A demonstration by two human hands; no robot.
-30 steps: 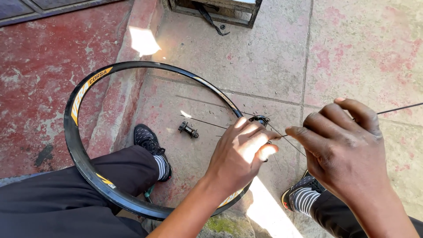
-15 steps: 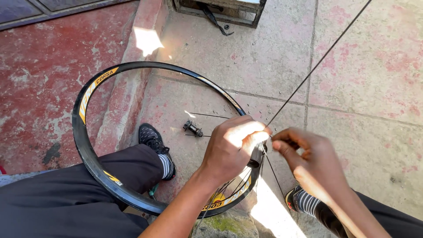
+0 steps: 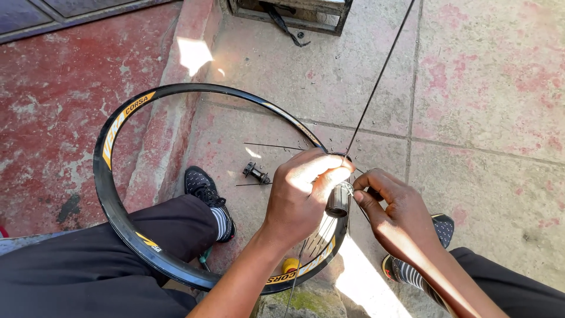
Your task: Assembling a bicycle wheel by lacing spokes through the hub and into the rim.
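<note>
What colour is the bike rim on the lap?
Black with yellow-orange stickers, the rim seen in the head view.

Bare forearms, black trousers [image 3: 88, 265], striped grey socks [image 3: 220, 219] and black dotted shoes [image 3: 200, 184].

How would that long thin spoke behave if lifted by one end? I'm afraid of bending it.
The spoke is long and hair-thin, so it would probably whip and flex rather than stay stiff. It likely weighs very little. Held near the hub by the right hand, its free end could sway easily.

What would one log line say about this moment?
left hand: holds hub | right hand: pinches spoke at hub | rim: on lap
</note>
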